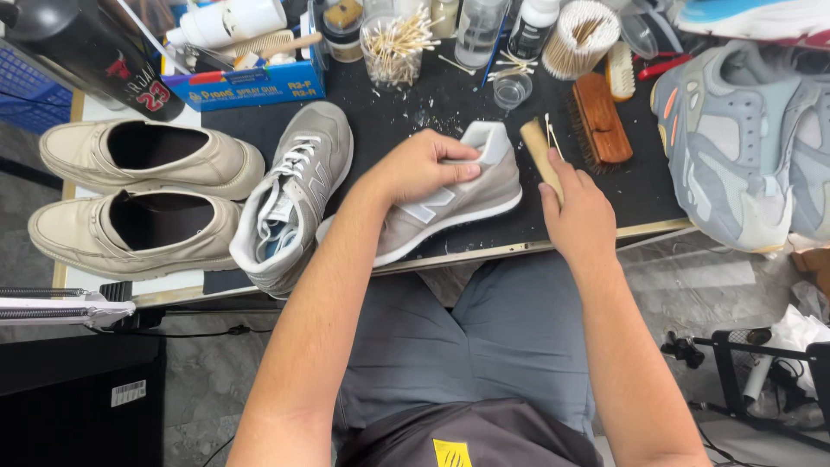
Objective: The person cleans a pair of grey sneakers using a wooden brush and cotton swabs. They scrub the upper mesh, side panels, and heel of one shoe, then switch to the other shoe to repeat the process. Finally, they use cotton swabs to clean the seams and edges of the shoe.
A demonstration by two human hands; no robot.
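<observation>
Left hand has its fingers clamped over the top of the grey sneaker, which lies tilted at the near desk edge. Right hand is wrapped around a wooden brush handle just beside the heel. Loosen that grip and I reckon the shoe slides off into the lap.

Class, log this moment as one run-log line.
left hand: grips grey sneaker at heel | right hand: holds wooden brush | second grey sneaker: beside, on black mat
</observation>
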